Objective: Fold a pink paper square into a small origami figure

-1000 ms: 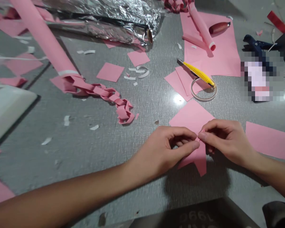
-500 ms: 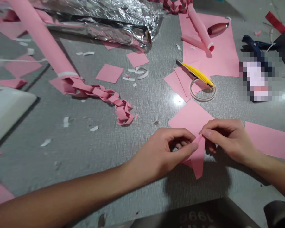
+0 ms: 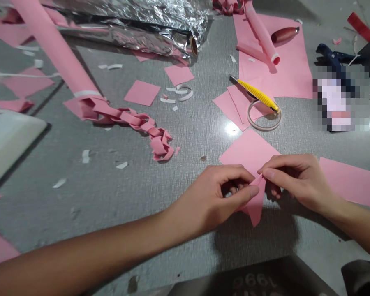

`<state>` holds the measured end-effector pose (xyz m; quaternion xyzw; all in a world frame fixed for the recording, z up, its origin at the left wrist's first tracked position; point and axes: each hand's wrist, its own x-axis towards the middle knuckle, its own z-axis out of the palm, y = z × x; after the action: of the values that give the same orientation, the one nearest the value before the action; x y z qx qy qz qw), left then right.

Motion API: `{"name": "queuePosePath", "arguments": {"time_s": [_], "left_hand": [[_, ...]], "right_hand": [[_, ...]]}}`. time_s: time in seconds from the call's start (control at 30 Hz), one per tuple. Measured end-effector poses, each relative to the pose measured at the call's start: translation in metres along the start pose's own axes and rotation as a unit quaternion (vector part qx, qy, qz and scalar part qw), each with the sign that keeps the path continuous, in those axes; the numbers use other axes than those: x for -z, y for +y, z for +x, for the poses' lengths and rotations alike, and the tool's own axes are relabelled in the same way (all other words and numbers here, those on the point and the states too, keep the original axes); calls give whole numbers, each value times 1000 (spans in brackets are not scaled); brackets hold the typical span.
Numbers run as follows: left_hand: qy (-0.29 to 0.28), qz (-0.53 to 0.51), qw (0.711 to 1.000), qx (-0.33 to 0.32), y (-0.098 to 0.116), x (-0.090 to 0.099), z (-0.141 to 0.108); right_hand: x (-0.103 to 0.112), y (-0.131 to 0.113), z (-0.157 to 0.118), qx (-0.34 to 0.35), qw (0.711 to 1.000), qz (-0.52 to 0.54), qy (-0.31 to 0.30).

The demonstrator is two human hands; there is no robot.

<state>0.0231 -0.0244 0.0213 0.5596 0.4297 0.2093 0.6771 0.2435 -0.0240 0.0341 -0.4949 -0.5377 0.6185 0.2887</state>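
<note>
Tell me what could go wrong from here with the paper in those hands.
The left hand and right hand both pinch the folded pink paper, so an uneven pull might tear it or crease it crookedly.

The flat pink sheet lies right by the fingers and could get nudged.

The yellow cutter lies uncovered beyond them; a careless reach might nick a finger if its blade is out, which is hard to tell.

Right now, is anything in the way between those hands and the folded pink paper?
Nothing visible: the left hand and right hand both touch the folded pink paper. A flat pink paper sheet shows beyond it, not between.
</note>
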Motion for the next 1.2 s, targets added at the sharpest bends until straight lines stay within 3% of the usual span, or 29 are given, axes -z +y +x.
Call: {"name": "queuePosePath", "arguments": {"time_s": [0.37, 0.77, 1.2], "left_hand": [[-3, 12, 1000, -22, -2, -1, 0], [8, 10, 999, -31, -9, -2, -1], [7, 30, 999, -44, -3, 0, 0]], "right_hand": [[-1, 2, 3, -23, 998, 56, -13], [0, 0, 1, -2, 1000, 7, -4], [6, -2, 3, -43, 998, -26, -37]]}}
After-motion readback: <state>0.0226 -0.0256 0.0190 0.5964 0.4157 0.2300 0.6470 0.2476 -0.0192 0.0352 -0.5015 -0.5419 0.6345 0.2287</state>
